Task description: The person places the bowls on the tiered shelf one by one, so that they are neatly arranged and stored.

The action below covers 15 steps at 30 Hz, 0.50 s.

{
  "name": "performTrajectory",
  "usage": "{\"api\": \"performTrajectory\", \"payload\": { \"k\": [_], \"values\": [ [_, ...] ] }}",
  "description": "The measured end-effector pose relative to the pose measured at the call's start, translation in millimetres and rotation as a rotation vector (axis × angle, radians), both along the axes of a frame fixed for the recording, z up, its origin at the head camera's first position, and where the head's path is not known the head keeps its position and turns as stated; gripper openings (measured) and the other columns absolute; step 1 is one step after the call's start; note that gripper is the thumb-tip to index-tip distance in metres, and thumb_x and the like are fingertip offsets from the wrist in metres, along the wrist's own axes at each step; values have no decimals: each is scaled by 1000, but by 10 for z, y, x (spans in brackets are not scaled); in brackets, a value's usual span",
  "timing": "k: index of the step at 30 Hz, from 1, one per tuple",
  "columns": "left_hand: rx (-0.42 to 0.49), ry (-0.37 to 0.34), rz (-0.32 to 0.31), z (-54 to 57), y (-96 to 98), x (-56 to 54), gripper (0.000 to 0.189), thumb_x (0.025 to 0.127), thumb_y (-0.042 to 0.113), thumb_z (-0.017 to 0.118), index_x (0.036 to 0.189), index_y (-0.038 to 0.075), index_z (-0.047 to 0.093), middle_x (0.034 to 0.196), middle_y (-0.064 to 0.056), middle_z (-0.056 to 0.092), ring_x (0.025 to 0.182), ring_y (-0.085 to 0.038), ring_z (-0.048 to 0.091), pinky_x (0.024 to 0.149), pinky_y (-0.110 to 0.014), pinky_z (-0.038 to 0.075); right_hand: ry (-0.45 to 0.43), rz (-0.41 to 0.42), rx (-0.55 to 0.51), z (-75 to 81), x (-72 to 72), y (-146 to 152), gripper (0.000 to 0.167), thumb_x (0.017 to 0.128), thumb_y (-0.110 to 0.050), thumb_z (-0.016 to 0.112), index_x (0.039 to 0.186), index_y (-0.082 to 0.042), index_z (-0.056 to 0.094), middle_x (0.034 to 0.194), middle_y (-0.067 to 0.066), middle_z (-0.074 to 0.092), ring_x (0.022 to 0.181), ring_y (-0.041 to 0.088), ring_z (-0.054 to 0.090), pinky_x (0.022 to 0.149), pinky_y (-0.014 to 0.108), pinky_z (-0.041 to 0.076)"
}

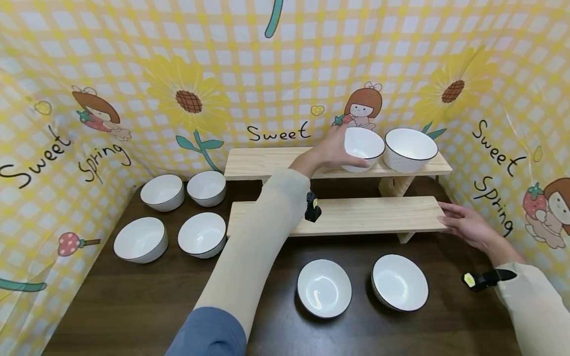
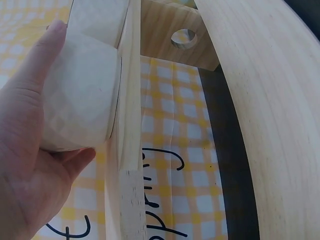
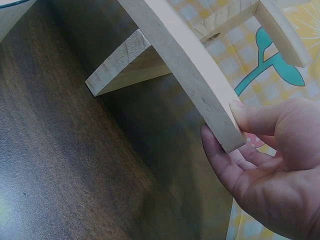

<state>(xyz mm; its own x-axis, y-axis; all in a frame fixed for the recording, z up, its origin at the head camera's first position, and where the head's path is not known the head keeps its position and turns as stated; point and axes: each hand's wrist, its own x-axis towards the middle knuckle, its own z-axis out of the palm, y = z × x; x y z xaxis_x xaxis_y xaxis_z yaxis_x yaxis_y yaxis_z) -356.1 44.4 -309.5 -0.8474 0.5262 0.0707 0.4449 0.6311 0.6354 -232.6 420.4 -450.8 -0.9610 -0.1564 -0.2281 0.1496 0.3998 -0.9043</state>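
Note:
My left hand (image 1: pixel 330 150) reaches over the two-tier wooden shelf and holds a white, dark-rimmed bowl (image 1: pixel 364 143) upright at the upper board (image 1: pixel 262 160). In the left wrist view, the fingers and thumb wrap around the faceted side of this bowl (image 2: pixel 82 95). Just right of it, a second white bowl (image 1: pixel 410 147) sits on the same board. Over at the right end of the lower board (image 1: pixel 369 216), my right hand (image 1: pixel 469 228) grips the wood. The right wrist view has the thumb above and the fingers beneath that board end (image 3: pixel 227 132).
Several white bowls (image 1: pixel 204 235) stand on the dark table (image 1: pixel 111 301) left of the shelf. Two more, a round bowl (image 1: pixel 324 288) and its neighbour (image 1: pixel 400 283), sit in front. A checked yellow cloth (image 1: pixel 276 64) closes off the back and both sides.

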Motion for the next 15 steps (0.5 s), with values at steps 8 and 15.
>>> {"api": "performTrajectory", "payload": {
  "k": [8,15],
  "values": [
    [-50,35,-2,30,-8,26,124,72,62,85,163,13,17,156,-12,30,135,-19,34,108,-30,38,1,0,-4,3,18,-17,65,109,-10,46,156,15,8,152,45,20,94,-8,58,82,23,55],
    [-104,68,-19,75,-39,43,105,88,71,60,164,13,17,164,-8,23,148,-18,22,117,-31,27,4,7,1,-12,-5,6,65,109,-9,45,155,16,7,151,46,20,94,-7,58,81,24,55]
  ]
}}
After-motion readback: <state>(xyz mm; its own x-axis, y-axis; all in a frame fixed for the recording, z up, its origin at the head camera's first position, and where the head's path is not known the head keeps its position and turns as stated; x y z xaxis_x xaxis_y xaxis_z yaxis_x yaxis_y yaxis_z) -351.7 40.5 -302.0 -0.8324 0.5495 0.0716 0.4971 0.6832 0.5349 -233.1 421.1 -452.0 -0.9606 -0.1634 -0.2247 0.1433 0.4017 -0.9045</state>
